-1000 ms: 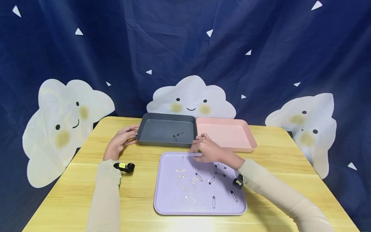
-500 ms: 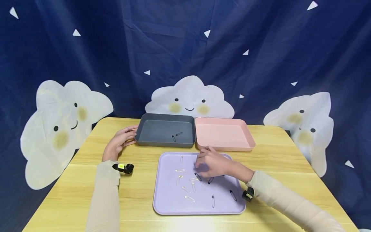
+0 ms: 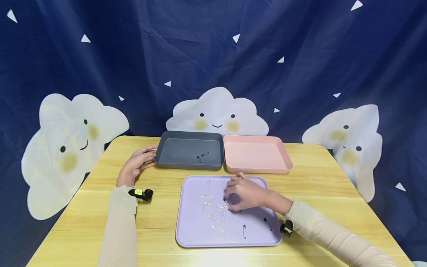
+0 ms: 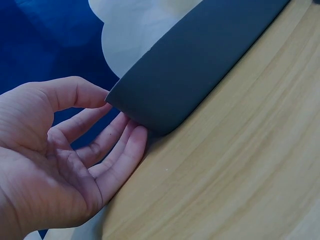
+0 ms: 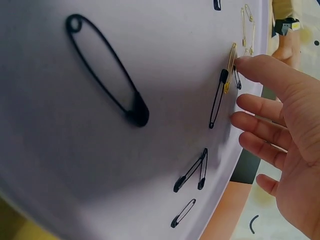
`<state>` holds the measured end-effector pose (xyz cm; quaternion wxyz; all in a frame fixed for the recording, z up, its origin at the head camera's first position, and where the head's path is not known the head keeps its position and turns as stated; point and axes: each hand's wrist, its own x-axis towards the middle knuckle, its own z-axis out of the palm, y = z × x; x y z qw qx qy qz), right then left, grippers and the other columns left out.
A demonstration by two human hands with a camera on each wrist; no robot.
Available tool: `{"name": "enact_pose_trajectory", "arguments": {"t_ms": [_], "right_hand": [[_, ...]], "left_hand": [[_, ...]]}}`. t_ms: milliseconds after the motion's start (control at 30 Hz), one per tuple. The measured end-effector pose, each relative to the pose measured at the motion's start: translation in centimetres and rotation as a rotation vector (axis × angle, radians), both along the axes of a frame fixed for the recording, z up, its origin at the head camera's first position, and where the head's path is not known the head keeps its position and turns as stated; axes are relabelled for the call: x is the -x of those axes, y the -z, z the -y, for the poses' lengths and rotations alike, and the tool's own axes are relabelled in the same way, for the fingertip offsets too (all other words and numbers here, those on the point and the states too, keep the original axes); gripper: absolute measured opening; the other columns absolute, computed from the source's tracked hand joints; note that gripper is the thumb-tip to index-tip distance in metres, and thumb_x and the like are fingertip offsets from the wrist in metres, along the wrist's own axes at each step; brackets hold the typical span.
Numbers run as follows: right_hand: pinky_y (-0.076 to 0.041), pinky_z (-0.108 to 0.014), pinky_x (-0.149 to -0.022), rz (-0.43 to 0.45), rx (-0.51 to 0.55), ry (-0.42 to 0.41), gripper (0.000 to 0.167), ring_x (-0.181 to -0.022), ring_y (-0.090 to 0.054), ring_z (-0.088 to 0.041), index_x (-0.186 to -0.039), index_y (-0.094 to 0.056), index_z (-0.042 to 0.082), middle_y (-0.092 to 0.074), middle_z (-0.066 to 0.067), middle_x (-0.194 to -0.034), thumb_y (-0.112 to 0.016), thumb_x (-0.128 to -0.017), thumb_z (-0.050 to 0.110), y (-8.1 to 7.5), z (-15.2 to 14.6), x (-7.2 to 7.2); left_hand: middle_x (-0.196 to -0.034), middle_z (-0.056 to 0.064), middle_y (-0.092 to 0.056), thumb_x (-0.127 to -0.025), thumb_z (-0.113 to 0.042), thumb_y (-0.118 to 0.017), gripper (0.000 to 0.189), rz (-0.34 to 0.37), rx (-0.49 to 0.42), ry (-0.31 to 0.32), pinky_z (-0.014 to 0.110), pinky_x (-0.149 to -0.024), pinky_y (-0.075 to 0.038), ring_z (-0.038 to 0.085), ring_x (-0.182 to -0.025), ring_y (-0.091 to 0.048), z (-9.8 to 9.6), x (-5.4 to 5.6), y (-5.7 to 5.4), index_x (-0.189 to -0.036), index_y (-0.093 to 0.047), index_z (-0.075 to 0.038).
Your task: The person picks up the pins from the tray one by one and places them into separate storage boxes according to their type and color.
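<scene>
My left hand (image 3: 133, 167) rests against the left end of a dark grey tray (image 3: 176, 165); the left wrist view shows its thumb at the rim and its fingertips along the outer wall. Two black safety pins lie inside that tray, one being this safety pin (image 3: 199, 160). Over the lilac tray (image 3: 195, 239) hovers my right hand (image 3: 247, 193), fingers bent loosely and spread. Its thumb is close to a gold safety pin (image 5: 233, 56) and a black safety pin (image 5: 223, 76). Nothing shows between its fingers. Part of the pins lies hidden beneath this hand.
A pink tray (image 3: 260, 169) stands right beside the grey one, behind the lilac tray. Several gold and black safety pins are scattered over the lilac tray, among them a black safety pin (image 5: 138, 113) near the right wrist. Wooden table (image 3: 160, 226) surrounds the trays; a cloud-print curtain (image 3: 200, 44) hangs behind.
From the back edge of the lilac tray, my right hand has come nearer and lower over the pins at its middle. My left hand stays at the grey tray.
</scene>
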<state>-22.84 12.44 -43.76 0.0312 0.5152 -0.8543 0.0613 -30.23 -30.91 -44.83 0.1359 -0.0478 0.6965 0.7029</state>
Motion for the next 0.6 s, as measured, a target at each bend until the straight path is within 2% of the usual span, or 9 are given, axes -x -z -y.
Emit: {"name": "enact_pose_trajectory", "arguments": {"t_ms": [167, 400, 600], "right_hand": [[-0.037, -0.04, -0.094, 0.009, -0.008, -0.002, 0.027, -0.096, -0.053, -0.012, -0.093, -0.076, 0.02, -0.068, 0.008, -0.097, -0.083, -0.078, 0.042, 0.0, 0.1, 0.0], [-0.038, -0.04, -0.093, 0.014, -0.006, -0.007, 0.021, -0.093, -0.053, -0.012, -0.09, -0.076, 0.02, -0.068, 0.007, -0.093, -0.084, -0.078, 0.036, -0.4, 0.3, -0.1], [-0.038, -0.039, -0.091, 0.014, -0.026, -0.007, 0.013, -0.09, -0.053, -0.011, -0.087, -0.077, 0.022, -0.067, 0.009, -0.089, -0.083, -0.078, 0.029, -0.4, 0.7, 0.2]], "left_hand": [[-0.12, -0.007, -0.065, -0.105, -0.016, -0.056, 0.063, -0.009, -0.015, 0.008, 0.026, -0.095, -0.055, 0.007, -0.108, -0.067, 0.1, 0.2, 0.3, -0.16, -0.029, -0.006], [-0.123, -0.006, -0.066, -0.106, -0.016, -0.054, 0.058, -0.02, -0.007, 0.001, 0.022, -0.091, -0.056, 0.005, -0.107, -0.067, 0.6, 1.1, 1.8, -0.16, -0.034, -0.011], [-0.124, -0.006, -0.065, -0.106, -0.016, -0.055, 0.06, -0.02, -0.01, 0.007, 0.02, -0.088, -0.056, 0.004, -0.106, -0.067, 0.8, 1.3, 2.1, -0.16, -0.032, -0.011]]}}
